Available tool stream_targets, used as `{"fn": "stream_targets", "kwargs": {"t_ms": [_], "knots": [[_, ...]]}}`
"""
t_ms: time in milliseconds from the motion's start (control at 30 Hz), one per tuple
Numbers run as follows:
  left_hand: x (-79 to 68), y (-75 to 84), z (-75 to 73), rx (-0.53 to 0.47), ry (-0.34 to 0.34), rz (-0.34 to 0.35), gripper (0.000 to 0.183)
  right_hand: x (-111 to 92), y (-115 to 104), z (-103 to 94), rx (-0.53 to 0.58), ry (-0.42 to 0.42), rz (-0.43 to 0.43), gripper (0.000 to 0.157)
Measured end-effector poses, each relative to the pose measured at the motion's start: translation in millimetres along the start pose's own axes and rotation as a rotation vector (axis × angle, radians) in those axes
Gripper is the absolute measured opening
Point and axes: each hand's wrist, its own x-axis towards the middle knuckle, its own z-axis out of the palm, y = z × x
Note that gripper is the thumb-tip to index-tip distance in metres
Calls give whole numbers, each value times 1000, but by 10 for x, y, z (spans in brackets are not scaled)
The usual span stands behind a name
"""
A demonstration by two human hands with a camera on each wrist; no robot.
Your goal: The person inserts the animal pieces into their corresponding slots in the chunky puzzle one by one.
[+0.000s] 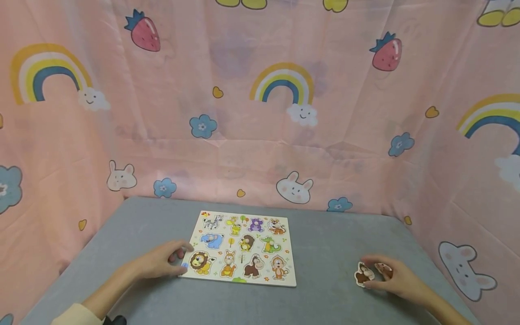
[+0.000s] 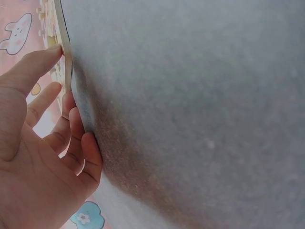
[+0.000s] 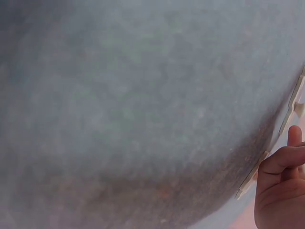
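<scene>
A white wooden animal puzzle board lies on the table. My left hand rests at its left edge, the thumb by the near corner and the index finger farther up. In the left wrist view, the thumb touches the board's edge and the other fingers bend loosely beside it. To the right, my right hand reaches over a brown monkey puzzle piece, thumb and index finger spread at its two ends. A second brown puzzle piece shows between these fingers, partly hidden. Both pieces lie flat in the right wrist view.
A grey cloth-covered table carries everything. Colourful animals such as a lion and a blue elephant show on the board. A pink patterned curtain encloses the back and sides.
</scene>
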Motion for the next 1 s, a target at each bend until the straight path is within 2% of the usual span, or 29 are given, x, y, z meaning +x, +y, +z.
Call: {"fn": "stream_targets", "kwargs": {"t_ms": [267,500,800,1000], "knots": [[-3,5,9,7,-3,-20,50,40,51,-44,-59,-57,-21,42],[10,5,10,-7,3,-17,50,59,90,-75,-27,-98,-30,33],[-2,12,18,15,1,-17,49,124,95,-55,28,-161,-126,17],[-1,11,18,8,8,-16,49,139,113,-82,-61,-137,-67,15]]}}
